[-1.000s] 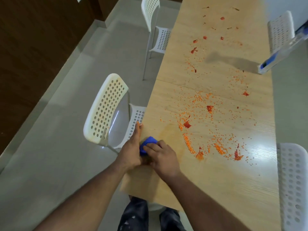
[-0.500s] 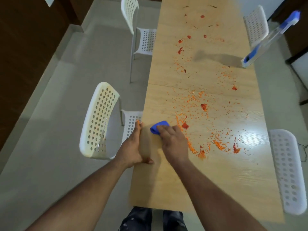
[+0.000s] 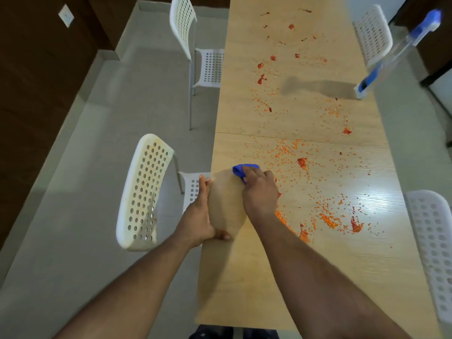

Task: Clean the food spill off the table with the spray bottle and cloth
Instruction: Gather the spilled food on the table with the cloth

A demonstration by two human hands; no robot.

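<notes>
Wiping step: right hand (image 3: 259,192), grip clamped on crumpled blue cloth (image 3: 242,170), bench (image 3: 244,289) left side, beside orange-red food spill (image 3: 305,182). Left hand (image 3: 198,211) flat, cupped at bench edge. Advice: sweep crumbs leftward, firm pressure.

Most of the blue cloth (image 3: 244,170) is hidden under the right hand (image 3: 259,192), so only a small bunch sticks out past the fingers. Some of the orange food spill (image 3: 305,172) is covered by that hand and arm too. The left hand (image 3: 198,216) hides part of the table (image 3: 244,277) edge. The spray bottle (image 3: 396,55) looks blurry. The chair (image 3: 433,245) on the right is cut off by the picture's edge.
</notes>
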